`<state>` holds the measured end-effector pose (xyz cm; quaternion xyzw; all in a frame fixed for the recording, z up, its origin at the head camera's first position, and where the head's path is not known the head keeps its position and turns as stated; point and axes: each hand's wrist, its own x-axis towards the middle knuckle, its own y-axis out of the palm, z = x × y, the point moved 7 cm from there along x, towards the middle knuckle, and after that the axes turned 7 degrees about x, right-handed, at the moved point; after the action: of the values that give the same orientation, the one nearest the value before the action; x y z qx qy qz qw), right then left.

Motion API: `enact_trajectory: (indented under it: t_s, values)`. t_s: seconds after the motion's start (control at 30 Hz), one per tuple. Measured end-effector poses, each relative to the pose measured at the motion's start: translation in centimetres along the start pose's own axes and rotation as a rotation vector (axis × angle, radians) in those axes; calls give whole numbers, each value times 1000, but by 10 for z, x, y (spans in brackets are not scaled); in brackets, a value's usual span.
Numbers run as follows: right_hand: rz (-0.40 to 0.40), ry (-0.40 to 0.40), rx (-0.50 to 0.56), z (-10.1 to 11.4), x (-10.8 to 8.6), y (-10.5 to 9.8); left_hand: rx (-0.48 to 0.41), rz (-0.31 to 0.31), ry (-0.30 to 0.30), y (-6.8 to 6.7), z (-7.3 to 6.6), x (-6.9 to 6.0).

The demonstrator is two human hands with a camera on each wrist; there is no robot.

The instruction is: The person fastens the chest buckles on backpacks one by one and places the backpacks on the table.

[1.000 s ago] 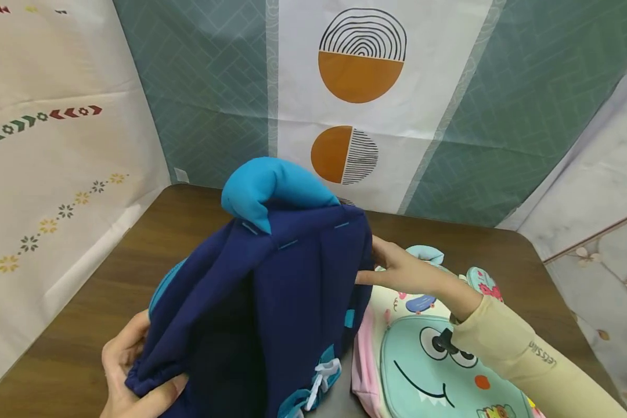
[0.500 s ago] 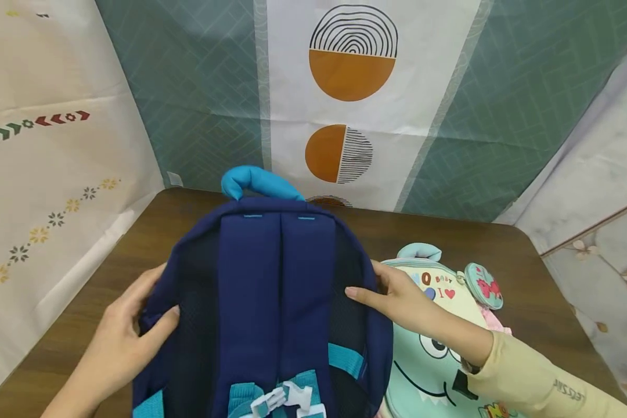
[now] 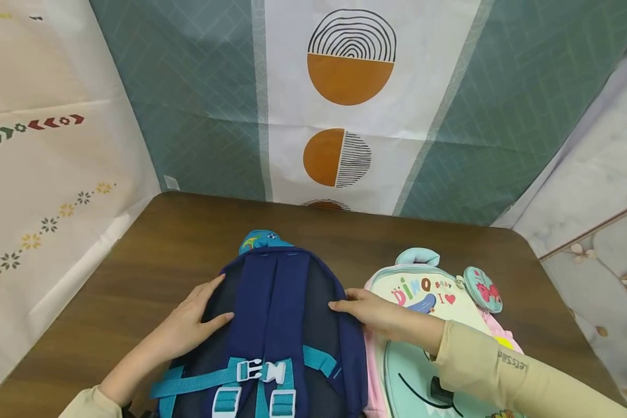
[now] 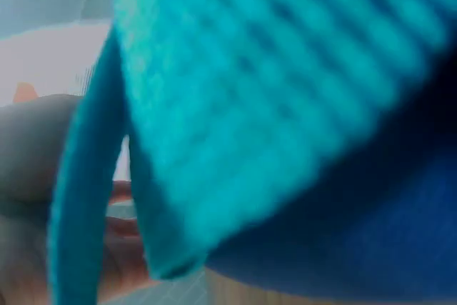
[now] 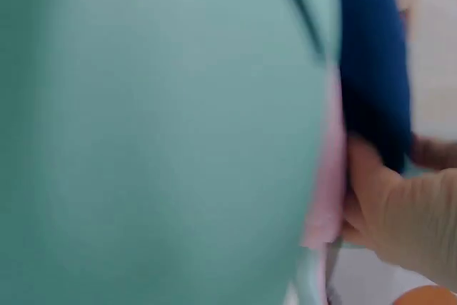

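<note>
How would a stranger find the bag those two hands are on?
On the brown table, look between the left hand and the right hand. There is a navy backpack, its strapped back toward the viewer. White buckles and turquoise webbing set it apart from the pastel dinosaur bag beside it.

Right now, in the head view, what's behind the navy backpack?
Above the navy backpack, a patterned blue part peeks out, with brown tabletop and hanging cloth beyond. The backpack's far side and anything directly behind are covered.
</note>
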<state>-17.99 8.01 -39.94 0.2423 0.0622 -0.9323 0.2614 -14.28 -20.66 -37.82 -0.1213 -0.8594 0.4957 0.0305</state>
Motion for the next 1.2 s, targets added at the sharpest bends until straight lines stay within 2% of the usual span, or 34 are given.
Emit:
enact_trajectory:
  t_s: [0.13,0.3,0.37,0.47,0.57,0.7,0.87,0.93,1.03,1.13,1.2]
  values:
    - [32,47,-69,0,2,5,42,32,20,1,0,5]
    - [52,47,-231,-1,9,8,53,143,50,7,1,14]
    - [40,52,-285,-4,12,8,49,178,72,9,2,16]
    - [19,38,-347,-7,17,6,42,198,102,11,2,17]
    - [38,35,-299,-9,20,6,40,203,113,13,3,18]
    - [65,43,-177,-6,18,8,39,208,116,14,3,19]
    - [5,45,-73,7,6,9,47,233,109,16,3,21]
    - [-26,51,-73,12,1,10,56,262,92,17,5,22]
    - [-65,-8,-218,20,-4,13,56,320,73,18,8,24]
    - [-65,-156,-486,27,-6,21,34,353,80,19,12,29]
    - [-18,-248,-661,31,-7,33,16,361,92,20,16,32]
